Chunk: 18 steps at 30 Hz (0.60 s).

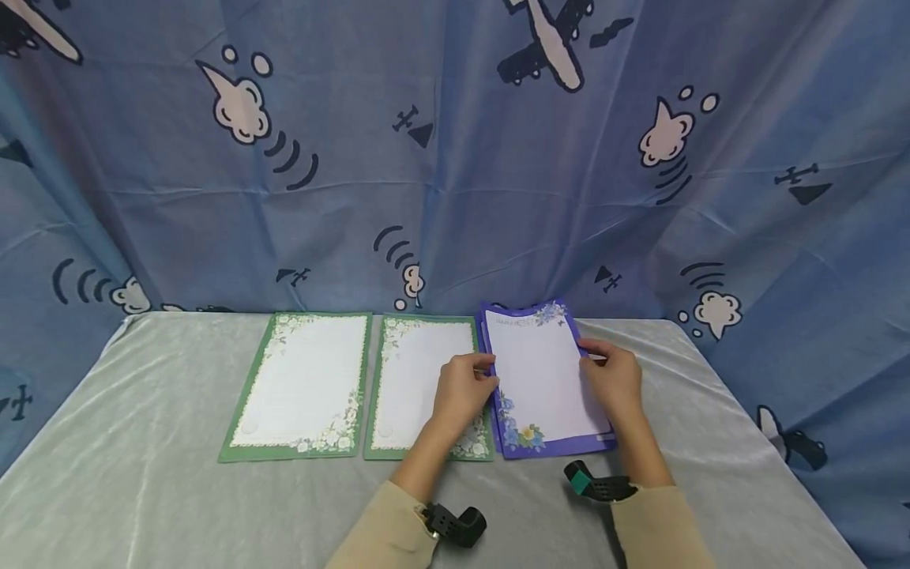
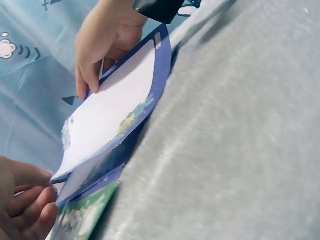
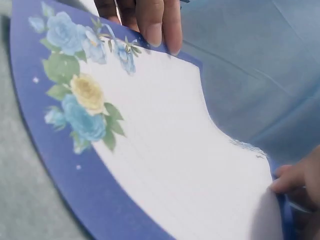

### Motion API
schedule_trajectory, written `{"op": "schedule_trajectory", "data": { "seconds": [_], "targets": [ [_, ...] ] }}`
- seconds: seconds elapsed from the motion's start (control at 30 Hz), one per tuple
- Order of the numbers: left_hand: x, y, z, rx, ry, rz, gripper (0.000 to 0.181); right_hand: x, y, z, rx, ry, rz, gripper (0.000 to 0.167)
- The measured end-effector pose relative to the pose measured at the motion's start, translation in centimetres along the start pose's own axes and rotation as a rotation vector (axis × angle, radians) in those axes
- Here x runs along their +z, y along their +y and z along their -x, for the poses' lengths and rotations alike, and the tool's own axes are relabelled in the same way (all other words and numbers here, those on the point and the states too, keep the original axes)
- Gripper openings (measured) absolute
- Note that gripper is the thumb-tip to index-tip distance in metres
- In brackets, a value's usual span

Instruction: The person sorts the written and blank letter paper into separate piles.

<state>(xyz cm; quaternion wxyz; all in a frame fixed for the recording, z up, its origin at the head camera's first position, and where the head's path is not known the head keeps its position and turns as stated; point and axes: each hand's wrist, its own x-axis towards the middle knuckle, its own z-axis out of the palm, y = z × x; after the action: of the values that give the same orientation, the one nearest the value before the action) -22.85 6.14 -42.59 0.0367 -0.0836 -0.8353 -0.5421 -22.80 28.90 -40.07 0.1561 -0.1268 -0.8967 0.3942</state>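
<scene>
A sheet of letter paper with a purple-blue border and printed flowers (image 1: 543,379) is held at both sides, bowed and raised off the sheets below. My left hand (image 1: 462,387) pinches its left edge, thumb and fingers meeting there in the left wrist view. On the opposite edge, my right hand (image 1: 614,383) grips with the thumb on top, seen in the right wrist view. Another purple-bordered sheet (image 2: 95,175) lies underneath, mostly covered. Beneath my left forearm is a green-bordered floral sheet (image 1: 419,379), partly hidden by that hand.
A second green-bordered sheet (image 1: 306,387) lies to the left on the pale grey cloth-covered table (image 1: 142,442). Behind the table hangs a blue curtain (image 1: 469,158) printed with planes and clouds. Black wrist devices (image 1: 455,525) are strapped on both arms.
</scene>
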Motion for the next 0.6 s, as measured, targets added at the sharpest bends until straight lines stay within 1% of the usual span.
{"op": "schedule_trajectory", "data": {
  "seconds": [0.17, 0.33, 0.43, 0.6],
  "targets": [
    [0.2, -0.1, 0.2, -0.002, -0.009, -0.121, 0.035, 0.4, 0.6, -0.1, -0.025, -0.002, 0.037, 0.038],
    [0.2, 0.0, 0.3, 0.012, -0.018, -0.24, 0.036, 1.1, 1.4, -0.1, -0.062, 0.004, 0.079, 0.039],
    [0.3, 0.1, 0.4, 0.014, -0.025, -0.285, 0.036, 1.3, 1.7, 0.0, -0.062, -0.026, 0.122, 0.04],
    [0.5, 0.3, 0.5, 0.009, -0.034, -0.329, 0.038, 1.6, 1.9, 0.0, -0.023, -0.09, 0.196, 0.041]
  ]
}}
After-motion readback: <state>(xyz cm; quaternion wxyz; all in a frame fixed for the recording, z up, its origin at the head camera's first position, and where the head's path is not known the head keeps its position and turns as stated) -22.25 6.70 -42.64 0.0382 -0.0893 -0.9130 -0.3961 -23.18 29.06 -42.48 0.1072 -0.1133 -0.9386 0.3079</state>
